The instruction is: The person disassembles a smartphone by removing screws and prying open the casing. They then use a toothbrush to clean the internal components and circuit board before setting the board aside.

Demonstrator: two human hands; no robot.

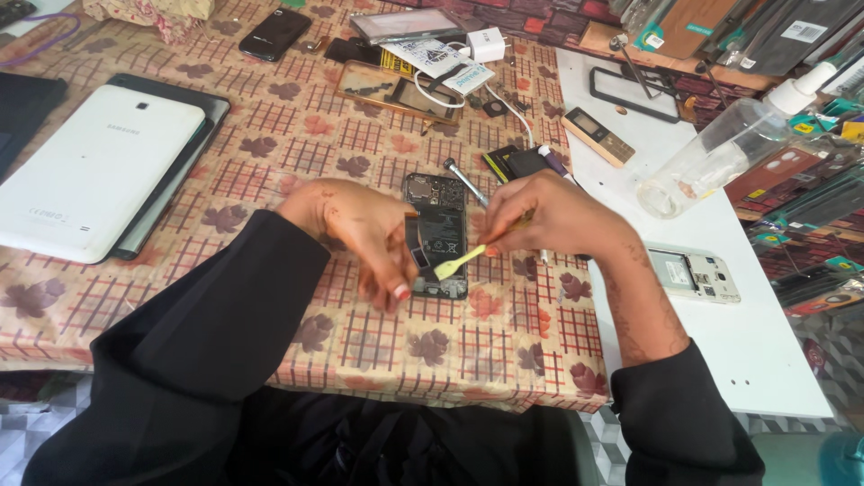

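One opened phone [438,232] lies back-up mid-table, between two hands. The left hand [360,229] pinches its left edge; the right hand [549,214] grips a yellow pry tool [461,261], tip on the phone's lower part. One white tablet [85,171] sits far left, one clear spray bottle [720,148] right. Bare tablecloth [432,346] runs to the near edge.

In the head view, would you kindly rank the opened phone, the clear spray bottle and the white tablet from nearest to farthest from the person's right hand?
From the right hand:
1. Opened phone, just left of it on the patterned cloth, under the yellow tool's tip.
2. Clear spray bottle, lying to the upper right on the white board.
3. White tablet, far left, beyond the left hand.
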